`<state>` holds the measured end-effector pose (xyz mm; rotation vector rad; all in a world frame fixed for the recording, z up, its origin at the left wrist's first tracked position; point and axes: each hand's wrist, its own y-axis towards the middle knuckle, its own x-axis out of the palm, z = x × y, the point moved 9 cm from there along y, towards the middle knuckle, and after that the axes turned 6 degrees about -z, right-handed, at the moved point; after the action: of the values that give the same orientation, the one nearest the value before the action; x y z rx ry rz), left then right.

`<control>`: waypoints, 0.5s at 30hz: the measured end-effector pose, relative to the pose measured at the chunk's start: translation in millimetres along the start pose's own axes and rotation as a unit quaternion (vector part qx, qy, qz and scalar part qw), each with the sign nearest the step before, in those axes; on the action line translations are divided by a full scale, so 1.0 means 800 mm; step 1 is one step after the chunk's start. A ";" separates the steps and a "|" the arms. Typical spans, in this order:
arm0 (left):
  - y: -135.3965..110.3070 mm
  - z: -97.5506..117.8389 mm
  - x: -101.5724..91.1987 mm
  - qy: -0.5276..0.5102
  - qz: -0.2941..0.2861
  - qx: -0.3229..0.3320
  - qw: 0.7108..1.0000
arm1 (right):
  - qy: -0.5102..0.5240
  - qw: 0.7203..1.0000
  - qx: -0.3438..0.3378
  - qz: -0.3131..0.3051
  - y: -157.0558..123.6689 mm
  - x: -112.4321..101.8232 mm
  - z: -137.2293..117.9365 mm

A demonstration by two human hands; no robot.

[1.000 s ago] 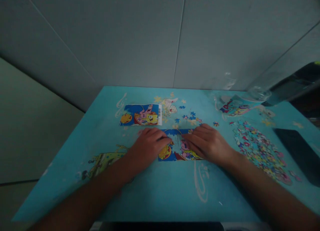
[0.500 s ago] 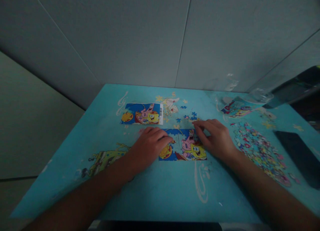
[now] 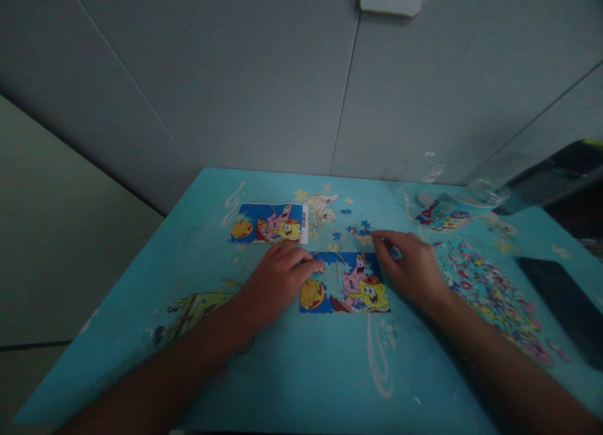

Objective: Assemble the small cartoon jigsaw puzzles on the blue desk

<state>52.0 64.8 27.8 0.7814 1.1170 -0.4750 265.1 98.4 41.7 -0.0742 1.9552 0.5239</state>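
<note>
A partly assembled cartoon jigsaw puzzle (image 3: 348,287) lies on the blue table (image 3: 292,372). My left hand (image 3: 276,281) rests on the puzzle's left edge, fingers curled loosely and pressing down. My right hand (image 3: 409,265) sits just off the puzzle's right upper corner, fingers bent near a few loose blue pieces (image 3: 358,227). I cannot make out whether it holds a piece. A printed reference picture (image 3: 268,223) lies behind my left hand.
A heap of several loose puzzle pieces (image 3: 485,290) spreads at the right. A clear plastic bag with a printed label (image 3: 445,212) lies at the back right. A dark flat object (image 3: 560,297) sits at the right edge. A wall rises behind the table.
My right hand slid off the puzzle to its right upper corner, uncovering the picture. The left hand stayed on the left edge. The view tilted up a little.
</note>
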 end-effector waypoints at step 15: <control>0.002 0.001 -0.005 0.013 0.012 -0.004 1.000 | -0.005 1.000 0.003 -0.013 -0.001 0.003 0.002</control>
<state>52.0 64.7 32.3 0.7953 1.1313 -0.4412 265.7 99.1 38.8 -0.0927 1.9431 0.5001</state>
